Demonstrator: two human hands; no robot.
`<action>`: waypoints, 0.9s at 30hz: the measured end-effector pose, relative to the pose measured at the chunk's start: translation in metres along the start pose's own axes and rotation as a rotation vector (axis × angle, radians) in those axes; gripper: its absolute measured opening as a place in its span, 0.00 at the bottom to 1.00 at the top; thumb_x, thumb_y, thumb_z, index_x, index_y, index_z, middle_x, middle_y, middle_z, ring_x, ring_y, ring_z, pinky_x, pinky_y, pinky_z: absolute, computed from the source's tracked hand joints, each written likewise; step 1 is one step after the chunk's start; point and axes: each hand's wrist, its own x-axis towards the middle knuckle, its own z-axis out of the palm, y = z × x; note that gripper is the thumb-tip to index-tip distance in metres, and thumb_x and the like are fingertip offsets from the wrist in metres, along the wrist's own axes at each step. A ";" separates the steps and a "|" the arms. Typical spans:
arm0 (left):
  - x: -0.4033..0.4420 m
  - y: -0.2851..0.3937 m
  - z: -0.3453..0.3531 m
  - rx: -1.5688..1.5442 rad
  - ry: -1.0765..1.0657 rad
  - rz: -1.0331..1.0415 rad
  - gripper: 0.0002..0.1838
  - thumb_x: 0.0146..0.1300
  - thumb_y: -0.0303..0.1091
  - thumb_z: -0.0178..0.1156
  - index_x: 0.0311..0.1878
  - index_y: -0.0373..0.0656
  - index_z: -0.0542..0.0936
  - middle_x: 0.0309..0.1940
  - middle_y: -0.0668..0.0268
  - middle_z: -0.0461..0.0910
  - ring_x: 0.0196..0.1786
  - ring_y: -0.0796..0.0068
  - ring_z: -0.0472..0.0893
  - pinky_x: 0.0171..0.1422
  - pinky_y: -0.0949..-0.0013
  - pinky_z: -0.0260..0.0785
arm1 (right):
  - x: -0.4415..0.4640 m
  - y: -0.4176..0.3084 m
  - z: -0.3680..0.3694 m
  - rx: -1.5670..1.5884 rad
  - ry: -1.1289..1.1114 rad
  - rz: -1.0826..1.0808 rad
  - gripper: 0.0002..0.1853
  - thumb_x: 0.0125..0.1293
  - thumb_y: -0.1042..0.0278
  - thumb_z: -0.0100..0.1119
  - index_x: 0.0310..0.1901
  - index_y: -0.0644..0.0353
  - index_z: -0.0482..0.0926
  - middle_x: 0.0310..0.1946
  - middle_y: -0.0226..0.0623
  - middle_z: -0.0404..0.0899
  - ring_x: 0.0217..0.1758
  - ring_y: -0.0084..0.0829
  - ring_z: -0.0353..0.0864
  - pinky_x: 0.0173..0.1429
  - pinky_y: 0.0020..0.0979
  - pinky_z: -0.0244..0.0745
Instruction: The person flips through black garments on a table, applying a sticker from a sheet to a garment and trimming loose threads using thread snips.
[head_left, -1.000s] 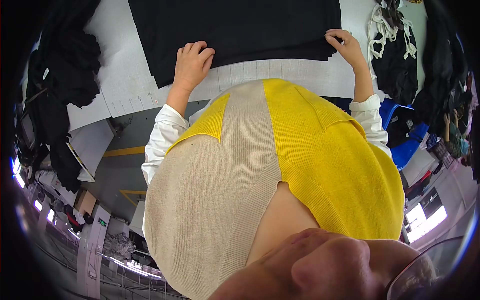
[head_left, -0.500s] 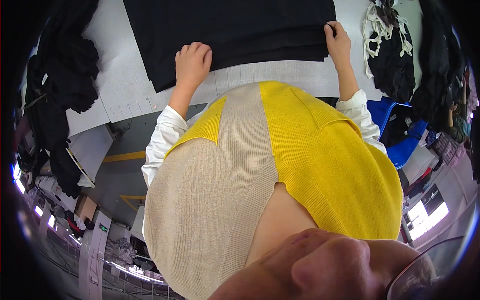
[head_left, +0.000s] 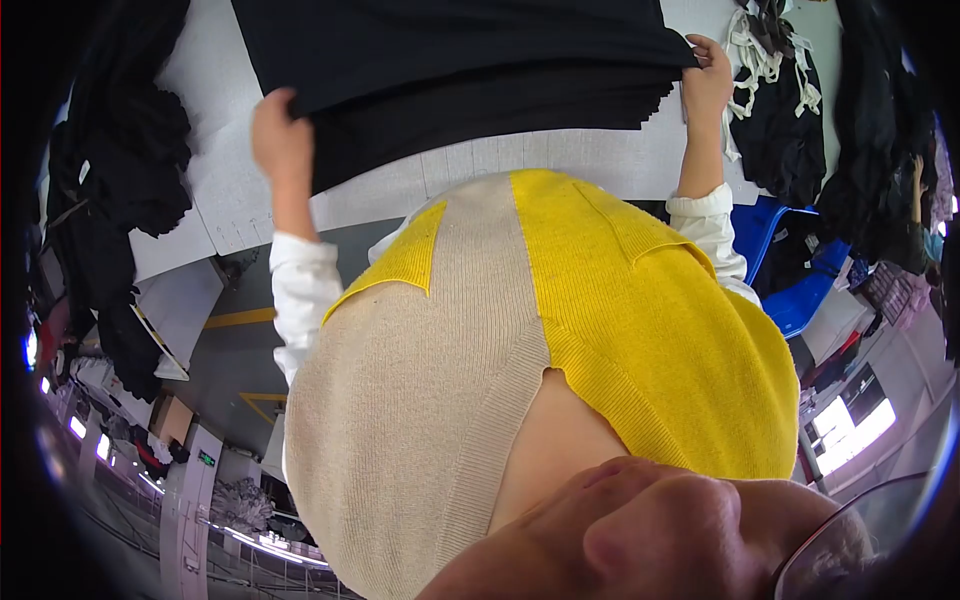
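A large black cloth [head_left: 470, 45] lies over a stack of black fabric layers [head_left: 480, 115] on the white table. My left hand [head_left: 283, 145], slightly blurred, is closed on the near left corner of the top cloth. At the other end, my right hand [head_left: 708, 80] pinches the near right corner between thumb and fingers. Between my hands the top cloth's near edge is lifted off the layers and sags a little. The layers' stepped edges show near my right hand.
Black garments [head_left: 125, 110] are heaped at the table's left side. To the right lie black pieces with white straps [head_left: 750, 70]. A blue chair [head_left: 800, 300] stands below the right side. The white table's [head_left: 215, 130] near edge runs before my body.
My left hand has moved left to the cloth's corner and grips it. My right hand has shifted slightly right, holding its corner. The top cloth's near edge has risen away from the layers below.
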 end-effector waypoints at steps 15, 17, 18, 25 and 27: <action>0.016 -0.085 0.020 -2.005 -0.289 -1.039 0.16 0.65 0.32 0.46 0.52 0.35 0.73 0.49 0.53 0.79 0.47 0.60 0.80 0.58 0.59 0.69 | 0.047 0.018 0.032 1.723 -0.588 0.512 0.16 0.71 0.66 0.43 0.54 0.65 0.74 0.48 0.45 0.78 0.48 0.34 0.79 0.53 0.34 0.73; 0.028 -0.099 0.030 -2.148 -0.520 -0.878 0.18 0.68 0.36 0.44 0.54 0.35 0.73 0.52 0.53 0.78 0.50 0.59 0.80 0.60 0.57 0.68 | 0.053 0.008 0.037 1.743 -0.659 0.508 0.17 0.71 0.65 0.42 0.54 0.65 0.73 0.49 0.45 0.78 0.48 0.34 0.79 0.54 0.34 0.73; 0.031 -0.093 0.030 -2.147 -0.526 -0.876 0.18 0.68 0.36 0.44 0.54 0.35 0.73 0.52 0.53 0.78 0.50 0.59 0.80 0.60 0.57 0.68 | 0.054 0.004 0.039 1.749 -0.692 0.497 0.17 0.71 0.64 0.42 0.54 0.65 0.73 0.49 0.45 0.78 0.49 0.34 0.79 0.54 0.34 0.73; 0.031 -0.020 0.001 -2.443 -0.572 -0.585 0.28 0.73 0.49 0.34 0.61 0.34 0.68 0.57 0.53 0.74 0.58 0.56 0.75 0.63 0.55 0.64 | 0.047 -0.021 0.044 1.727 -0.893 0.418 0.20 0.73 0.60 0.39 0.56 0.65 0.72 0.49 0.44 0.78 0.50 0.35 0.79 0.55 0.35 0.72; 0.029 -0.015 -0.001 -2.397 -0.545 -0.596 0.32 0.73 0.54 0.31 0.62 0.34 0.67 0.59 0.52 0.72 0.60 0.55 0.74 0.64 0.54 0.62 | 0.045 -0.025 0.043 1.720 -0.939 0.392 0.20 0.73 0.59 0.38 0.56 0.65 0.72 0.49 0.44 0.78 0.50 0.35 0.79 0.55 0.35 0.72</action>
